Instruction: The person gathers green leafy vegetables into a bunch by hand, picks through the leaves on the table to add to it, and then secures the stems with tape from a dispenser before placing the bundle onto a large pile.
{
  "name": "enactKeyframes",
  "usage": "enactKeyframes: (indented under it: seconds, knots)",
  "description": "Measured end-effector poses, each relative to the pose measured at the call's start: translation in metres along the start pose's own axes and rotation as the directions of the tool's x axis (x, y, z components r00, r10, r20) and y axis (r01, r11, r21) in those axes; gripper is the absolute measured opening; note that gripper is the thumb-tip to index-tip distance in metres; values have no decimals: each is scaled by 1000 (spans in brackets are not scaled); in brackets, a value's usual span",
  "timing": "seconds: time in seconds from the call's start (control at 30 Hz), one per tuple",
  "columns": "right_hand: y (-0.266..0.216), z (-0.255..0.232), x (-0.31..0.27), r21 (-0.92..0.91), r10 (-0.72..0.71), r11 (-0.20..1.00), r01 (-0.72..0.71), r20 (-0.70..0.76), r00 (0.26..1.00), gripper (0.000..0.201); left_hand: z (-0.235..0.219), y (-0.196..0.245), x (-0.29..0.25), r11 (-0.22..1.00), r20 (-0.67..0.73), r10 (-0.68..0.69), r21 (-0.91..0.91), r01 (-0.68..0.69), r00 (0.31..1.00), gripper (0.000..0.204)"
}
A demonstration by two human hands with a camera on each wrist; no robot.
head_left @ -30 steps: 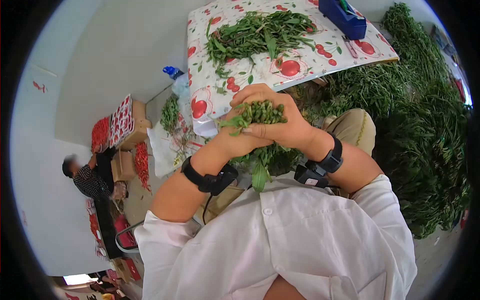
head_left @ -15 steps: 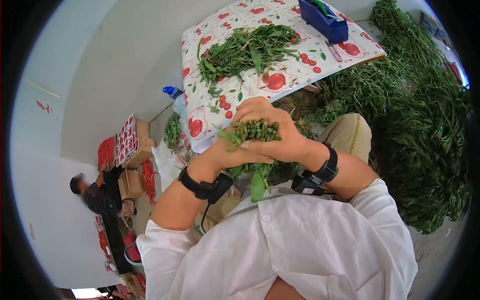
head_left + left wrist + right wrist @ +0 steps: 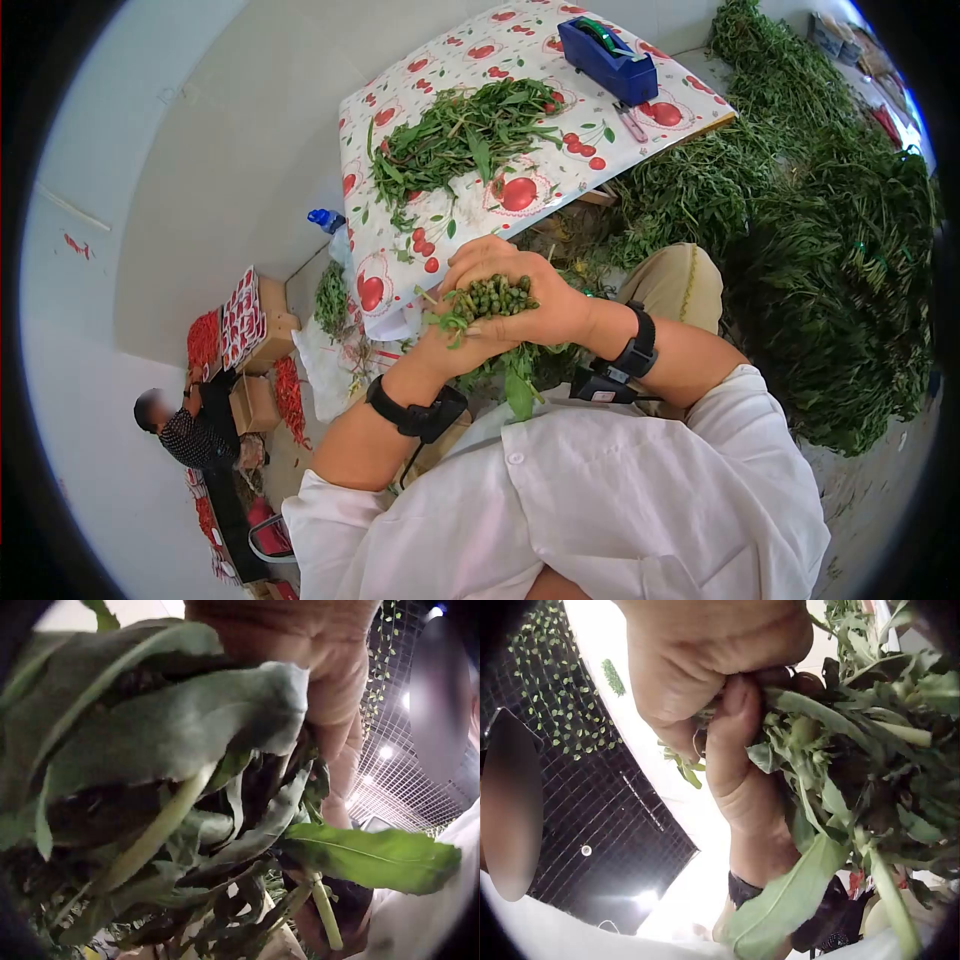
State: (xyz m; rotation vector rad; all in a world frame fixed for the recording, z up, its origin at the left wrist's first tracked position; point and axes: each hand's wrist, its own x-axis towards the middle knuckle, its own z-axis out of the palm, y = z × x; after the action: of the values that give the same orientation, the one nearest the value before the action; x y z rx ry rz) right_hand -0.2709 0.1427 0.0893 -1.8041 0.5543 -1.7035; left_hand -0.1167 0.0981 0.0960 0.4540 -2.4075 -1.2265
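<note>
Both hands grip one thick bunch of green leafy stems, held over the lap with the cut ends facing up. The right hand curls round the bunch from the right, its thumb across the near side. My left hand wraps it from the left and below, partly hidden by the right hand. Leaves hang under the left palm in the left wrist view. In the right wrist view, fingers of both hands meet around the stems beside the leaves.
A cherry-patterned table ahead bears loose greens, a blue tape dispenser and a pink-handled tool. Large heaps of greens lie on the right floor. A person sits at the left near cardboard boxes and red items.
The head view has shifted, so the table and the hands stand lower and further left in it. Both hands keep their hold on the bunch.
</note>
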Motion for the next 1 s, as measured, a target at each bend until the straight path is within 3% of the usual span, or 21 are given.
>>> enactKeyframes:
  seconds: [0.2,0.3,0.37,0.4,0.47,0.5,0.53,0.57,0.6,0.67,0.7,0.77,0.83,1.0]
  knots:
    - [10,-1,-7,-9,142,990,-142,81,987,46,8,-1,-4,990,-89,-37,-139,24,995,37]
    - [12,-8,-7,-147,239,965,-217,152,959,61,5,-6,-13,951,-113,-254,-209,227,961,32]
    - [7,-21,-10,-317,352,904,-286,173,920,72,0,-5,-23,855,-172,-449,-367,366,877,30]
    - [8,-32,-12,-399,399,858,-323,122,909,79,-4,-5,-29,791,-191,-540,-448,417,819,29]
    - [3,-60,-9,-339,471,796,-502,-176,865,71,-10,-18,-45,747,-296,-605,-533,398,739,28]
    - [2,-82,-3,-524,348,721,-454,-294,890,68,-12,-27,-53,724,-342,-636,-575,381,692,27]
    - [4,-104,4,-550,290,639,-538,-475,831,65,-14,-36,-60,724,-368,-631,-596,348,683,26]
    - [28,-143,3,-644,44,626,-439,-533,845,61,-15,-45,-68,723,-393,-627,-615,315,673,26]
    - [32,-176,10,-701,-83,585,-407,-551,830,61,-14,-52,-72,720,-418,-624,-635,280,660,25]
    - [53,-241,14,-690,-187,454,-564,-693,697,69,-9,-61,-75,689,-418,-646,-679,253,638,25]
    - [53,-259,16,-701,-203,343,-625,-705,680,71,-7,-64,-77,673,-418,-659,-700,241,625,26]
    - [55,-280,22,-600,-98,261,-756,-796,598,78,-4,-66,-76,666,-424,-660,-713,222,620,24]
    - [70,-296,23,-615,-113,173,-769,-788,605,86,-2,-64,-73,676,-445,-656,-705,214,609,22]
    - [85,-303,32,-566,47,302,-767,-795,605,88,-7,-65,-77,689,-457,-665,-680,250,591,22]
